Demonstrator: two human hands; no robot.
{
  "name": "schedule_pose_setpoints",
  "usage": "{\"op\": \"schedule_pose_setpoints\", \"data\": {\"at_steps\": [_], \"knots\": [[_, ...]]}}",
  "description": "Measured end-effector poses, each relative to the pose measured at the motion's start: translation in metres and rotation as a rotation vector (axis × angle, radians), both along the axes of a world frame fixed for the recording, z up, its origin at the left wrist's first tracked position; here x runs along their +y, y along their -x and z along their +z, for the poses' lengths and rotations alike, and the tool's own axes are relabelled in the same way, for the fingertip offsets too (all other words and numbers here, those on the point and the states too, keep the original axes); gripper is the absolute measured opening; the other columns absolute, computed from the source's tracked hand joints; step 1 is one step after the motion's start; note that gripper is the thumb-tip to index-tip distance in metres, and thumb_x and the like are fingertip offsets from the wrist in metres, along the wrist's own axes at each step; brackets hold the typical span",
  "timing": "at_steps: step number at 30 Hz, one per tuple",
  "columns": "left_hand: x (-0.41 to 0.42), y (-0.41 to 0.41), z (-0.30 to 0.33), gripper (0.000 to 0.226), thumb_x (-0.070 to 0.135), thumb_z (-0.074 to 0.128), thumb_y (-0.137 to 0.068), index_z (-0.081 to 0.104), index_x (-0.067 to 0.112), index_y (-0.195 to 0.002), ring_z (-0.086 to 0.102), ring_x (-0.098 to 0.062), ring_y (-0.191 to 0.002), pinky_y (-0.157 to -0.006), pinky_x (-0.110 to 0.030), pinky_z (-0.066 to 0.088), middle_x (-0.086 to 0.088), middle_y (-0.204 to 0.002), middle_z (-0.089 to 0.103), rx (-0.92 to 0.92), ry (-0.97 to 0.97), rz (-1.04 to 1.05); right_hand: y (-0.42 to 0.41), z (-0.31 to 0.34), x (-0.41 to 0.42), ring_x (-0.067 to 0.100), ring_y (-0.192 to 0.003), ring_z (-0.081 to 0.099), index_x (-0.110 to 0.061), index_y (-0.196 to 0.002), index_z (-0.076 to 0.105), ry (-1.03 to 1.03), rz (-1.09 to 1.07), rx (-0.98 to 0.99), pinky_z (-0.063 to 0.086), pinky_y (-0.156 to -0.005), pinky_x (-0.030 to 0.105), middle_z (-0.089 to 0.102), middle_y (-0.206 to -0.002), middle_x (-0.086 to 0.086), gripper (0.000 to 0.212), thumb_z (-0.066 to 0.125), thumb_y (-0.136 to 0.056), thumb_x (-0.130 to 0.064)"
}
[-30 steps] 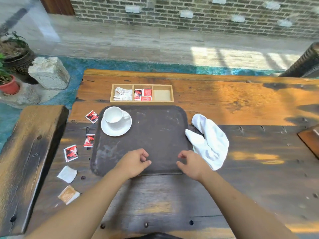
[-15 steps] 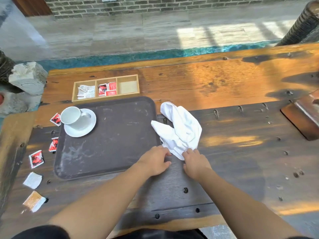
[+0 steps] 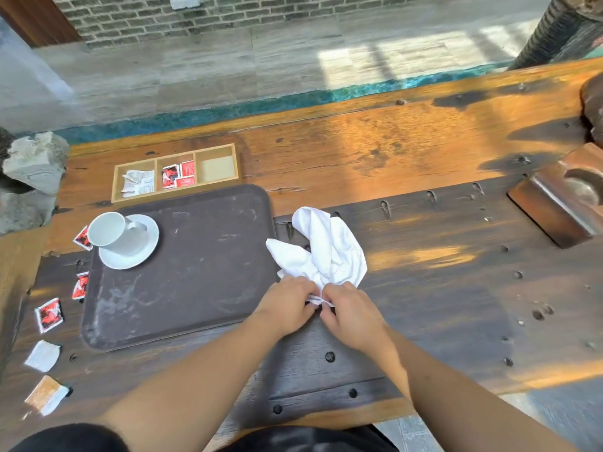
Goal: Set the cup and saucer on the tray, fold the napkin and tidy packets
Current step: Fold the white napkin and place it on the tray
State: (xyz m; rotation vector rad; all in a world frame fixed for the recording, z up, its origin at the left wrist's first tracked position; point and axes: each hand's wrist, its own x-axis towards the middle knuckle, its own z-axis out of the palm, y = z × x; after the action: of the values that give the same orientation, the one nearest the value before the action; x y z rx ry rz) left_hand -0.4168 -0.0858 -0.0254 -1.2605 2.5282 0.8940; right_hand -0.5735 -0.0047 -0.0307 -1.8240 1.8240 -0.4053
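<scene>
A white cup [image 3: 107, 233] stands on a white saucer [image 3: 140, 252] in the far left corner of the dark brown tray [image 3: 195, 265]. A crumpled white napkin [image 3: 329, 252] lies on the wooden table just right of the tray. My left hand [image 3: 287, 305] and my right hand [image 3: 350, 313] both pinch the napkin's near edge, fingers closed on the cloth. Loose red packets [image 3: 49, 314] and pale packets [image 3: 44, 355] lie on the table left of the tray.
A wooden three-compartment box [image 3: 176, 172] behind the tray holds white packets on the left and red ones in the middle. A brown wooden block [image 3: 561, 203] sits at the far right. Grey rocks [image 3: 36, 161] lie beyond the table's left end.
Both hands left the tray's near edge, moved right to the napkin and took hold of its near edge. The view shifted to the right.
</scene>
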Motion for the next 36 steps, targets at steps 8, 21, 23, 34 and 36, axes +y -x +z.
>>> {"op": "schedule_pose_setpoints", "data": {"at_steps": [8, 21, 23, 34, 36], "knots": [[-0.009, -0.037, 0.037, 0.016, 0.024, 0.051, -0.095, 0.065, 0.025, -0.101, 0.050, -0.011, -0.099, -0.082, -0.027, 0.043, 0.009, -0.099, 0.067, 0.347, 0.175, 0.131, -0.004, 0.039, -0.003, 0.023, -0.098, 0.053, -0.016, -0.106, 0.058, 0.094, 0.015, 0.029, 0.043, -0.083, 0.037, 0.064, -0.099, 0.002, 0.015, 0.050, -0.093, -0.018], [-0.047, -0.123, 0.109, 0.016, 0.030, 0.051, -0.096, 0.065, 0.035, -0.103, 0.061, -0.003, -0.088, -0.075, -0.029, 0.051, 0.020, -0.097, 0.068, 0.508, 0.254, 0.389, -0.052, 0.102, -0.052, 0.014, -0.079, 0.047, -0.025, -0.097, 0.047, 0.228, 0.025, -0.096, 0.044, -0.063, 0.037, 0.055, -0.080, -0.005, 0.004, 0.047, -0.096, -0.029], [-0.054, -0.137, 0.119, 0.018, 0.032, 0.053, -0.095, 0.067, 0.034, -0.106, 0.062, -0.003, -0.089, -0.077, -0.029, 0.052, 0.019, -0.099, 0.070, 0.519, 0.334, 0.430, -0.060, 0.117, -0.066, 0.012, -0.076, 0.047, -0.026, -0.102, 0.047, 0.277, 0.042, -0.100, 0.040, -0.062, 0.035, 0.055, -0.080, -0.008, 0.005, 0.045, -0.099, -0.030], [-0.082, -0.213, 0.179, 0.017, 0.033, 0.055, -0.096, 0.065, 0.020, -0.093, 0.065, -0.023, -0.083, -0.072, -0.040, 0.053, 0.002, -0.089, 0.071, 0.414, 0.664, 0.451, -0.076, 0.173, -0.132, 0.025, -0.078, 0.059, -0.028, -0.107, 0.052, 0.381, 0.193, 0.144, 0.045, -0.061, 0.035, 0.056, -0.093, -0.006, 0.011, 0.050, -0.097, -0.031], [-0.087, -0.222, 0.187, 0.017, 0.034, 0.054, -0.097, 0.065, 0.022, -0.093, 0.064, -0.022, -0.083, -0.072, -0.040, 0.053, 0.004, -0.087, 0.070, 0.383, 0.654, 0.439, -0.074, 0.171, -0.137, 0.032, -0.082, 0.062, -0.022, -0.109, 0.054, 0.321, 0.202, 0.221, 0.051, -0.064, 0.040, 0.057, -0.100, 0.002, 0.017, 0.053, -0.092, -0.020]]}}
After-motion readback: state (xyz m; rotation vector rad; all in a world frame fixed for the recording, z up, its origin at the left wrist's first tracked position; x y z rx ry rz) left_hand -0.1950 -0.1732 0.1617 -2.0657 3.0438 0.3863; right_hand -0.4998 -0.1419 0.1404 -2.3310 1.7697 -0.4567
